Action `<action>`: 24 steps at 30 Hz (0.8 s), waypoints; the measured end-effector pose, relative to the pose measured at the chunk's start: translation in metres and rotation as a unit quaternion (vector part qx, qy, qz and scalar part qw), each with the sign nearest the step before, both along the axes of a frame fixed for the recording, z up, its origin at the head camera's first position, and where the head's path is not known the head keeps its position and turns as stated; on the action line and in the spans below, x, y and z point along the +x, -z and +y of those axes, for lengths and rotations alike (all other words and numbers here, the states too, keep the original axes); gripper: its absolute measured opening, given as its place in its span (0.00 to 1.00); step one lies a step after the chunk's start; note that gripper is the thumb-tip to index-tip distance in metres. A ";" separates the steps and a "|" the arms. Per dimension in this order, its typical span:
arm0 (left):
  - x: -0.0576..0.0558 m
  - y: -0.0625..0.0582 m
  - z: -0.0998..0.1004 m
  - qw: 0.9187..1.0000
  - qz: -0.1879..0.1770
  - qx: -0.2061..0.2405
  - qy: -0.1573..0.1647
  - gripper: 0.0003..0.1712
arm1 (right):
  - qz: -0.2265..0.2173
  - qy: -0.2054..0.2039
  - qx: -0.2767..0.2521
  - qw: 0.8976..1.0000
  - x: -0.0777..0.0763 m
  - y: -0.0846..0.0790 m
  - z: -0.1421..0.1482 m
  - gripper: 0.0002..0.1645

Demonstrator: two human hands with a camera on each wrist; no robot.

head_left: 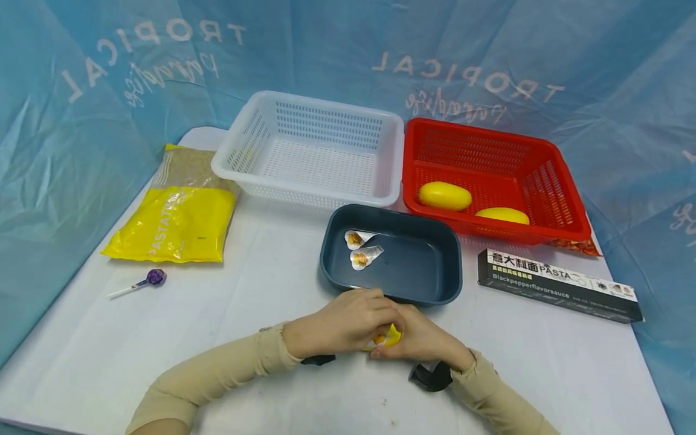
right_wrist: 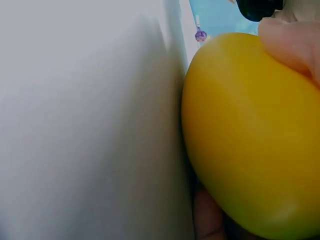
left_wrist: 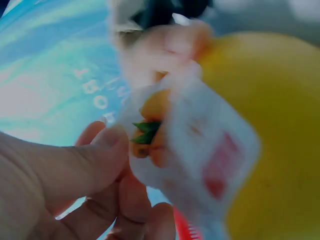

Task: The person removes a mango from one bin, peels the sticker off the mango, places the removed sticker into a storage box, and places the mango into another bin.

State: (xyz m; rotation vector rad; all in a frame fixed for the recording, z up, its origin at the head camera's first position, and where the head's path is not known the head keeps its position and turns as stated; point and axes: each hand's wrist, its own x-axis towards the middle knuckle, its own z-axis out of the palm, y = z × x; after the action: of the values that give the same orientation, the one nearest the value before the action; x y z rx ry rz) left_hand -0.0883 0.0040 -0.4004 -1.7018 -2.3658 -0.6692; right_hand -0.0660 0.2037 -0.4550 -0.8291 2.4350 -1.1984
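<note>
My right hand grips a yellow mango low over the table, close in front of a dark blue tray. Thumb and fingers of my left hand pinch the edge of a white sticker printed with orange fruit and green leaves. In the left wrist view the sticker stands partly lifted off the mango's skin, with a fingertip of the other hand above it. From the head view the two hands hide most of the mango. Two curled stickers lie inside the tray.
A white basket and a red basket stand at the back; two yellow mangoes lie in the red one. At left are a yellow pasta bag and a purple lollipop. A black pasta box lies at right.
</note>
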 end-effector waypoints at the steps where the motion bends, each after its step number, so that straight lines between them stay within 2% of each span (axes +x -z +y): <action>1: 0.000 -0.001 -0.001 1.000 -0.013 0.000 0.005 0.11 | -0.002 -0.002 0.000 1.000 -0.001 0.001 0.000 0.36; 4: -0.001 -0.006 -0.003 0.998 -0.058 -0.015 0.016 0.11 | 0.003 -0.012 -0.003 1.000 -0.002 0.001 0.002 0.31; 7: -0.002 -0.008 -0.004 0.997 -0.059 -0.052 0.017 0.14 | 0.021 -0.025 -0.007 0.999 -0.001 0.002 0.002 0.29; 9: -0.002 -0.008 -0.004 0.997 -0.036 -0.074 0.016 0.16 | 0.041 -0.035 -0.006 0.999 -0.001 0.002 0.002 0.30; 11: -0.002 -0.007 -0.004 0.996 0.007 -0.082 0.012 0.17 | 0.055 -0.037 -0.004 0.998 -0.002 0.002 0.001 0.34; 16: -0.002 -0.004 -0.004 0.994 0.100 -0.052 -0.006 0.12 | 0.090 -0.029 0.006 0.995 -0.002 0.003 0.001 0.38; 20: -0.003 -0.008 -0.007 0.991 0.125 -0.035 -0.029 0.10 | 0.120 -0.031 0.007 0.992 -0.002 0.003 0.001 0.35; 24: -0.003 -0.010 -0.009 0.991 0.126 -0.038 -0.032 0.10 | 0.133 -0.035 0.001 0.991 0.000 0.004 -0.001 0.32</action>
State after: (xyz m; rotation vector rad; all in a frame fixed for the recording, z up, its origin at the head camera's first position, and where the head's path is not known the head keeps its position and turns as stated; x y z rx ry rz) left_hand -0.0914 -0.0050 -0.3900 -1.6230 -2.2819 -0.3344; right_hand -0.0662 0.2024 -0.4595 -1.1274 2.5872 -1.1227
